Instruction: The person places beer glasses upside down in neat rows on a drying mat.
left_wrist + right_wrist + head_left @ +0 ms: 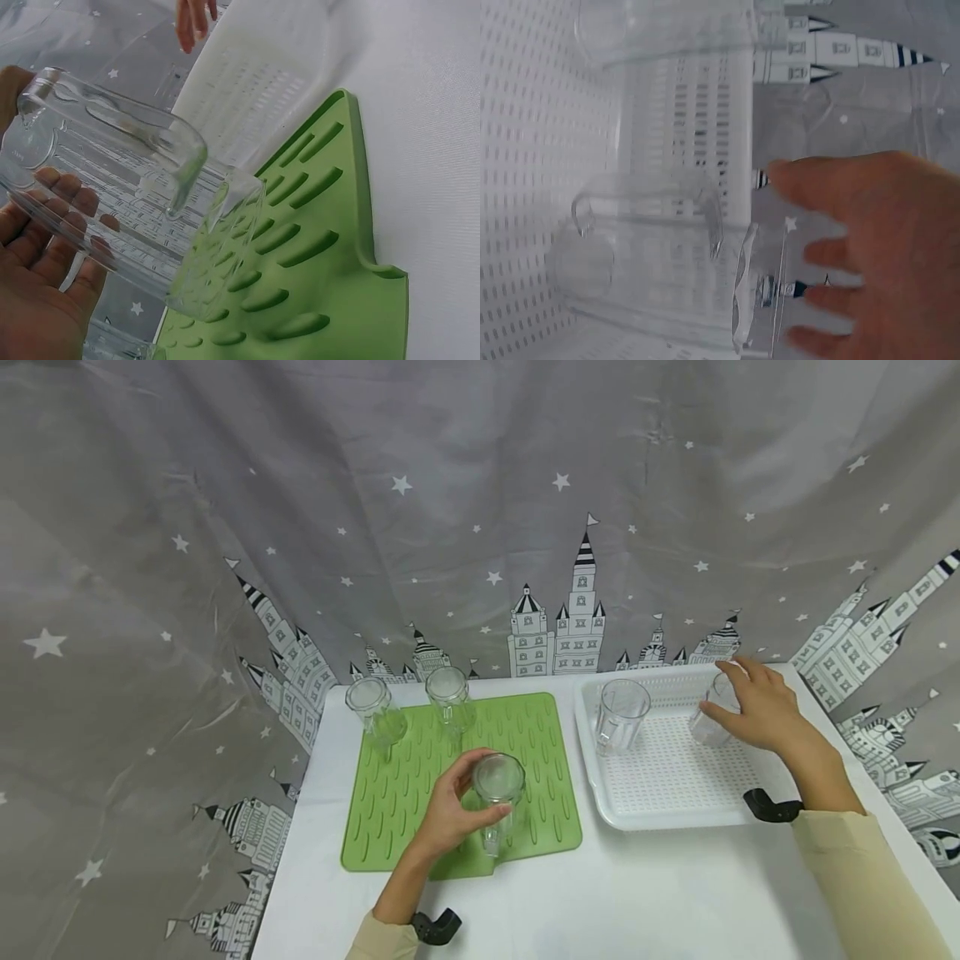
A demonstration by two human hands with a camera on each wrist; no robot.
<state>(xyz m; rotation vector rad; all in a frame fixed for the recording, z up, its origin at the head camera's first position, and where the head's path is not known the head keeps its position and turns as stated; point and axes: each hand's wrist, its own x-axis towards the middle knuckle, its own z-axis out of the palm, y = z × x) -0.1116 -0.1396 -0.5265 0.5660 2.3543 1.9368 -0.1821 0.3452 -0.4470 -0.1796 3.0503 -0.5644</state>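
Nearest to the camera is my right sleeve, a beige one, and past it my right hand is above the far mug, which stands upright in the white basket. Its long axis runs from the basket floor up to my palm, so I judge that the grip depends on this vertical line. From my fingers the mug lies just below, with the handle on my thumb's side. These fingers are spread, and in the right wrist view I see a gap between them and the rim. A second mug stands to the left in the same basket, farther from this hand.

My left hand holds the held mug, thumb and fingers around it, base up and handle toward me, over the green mat; whether the rim fully rests there I cannot tell.
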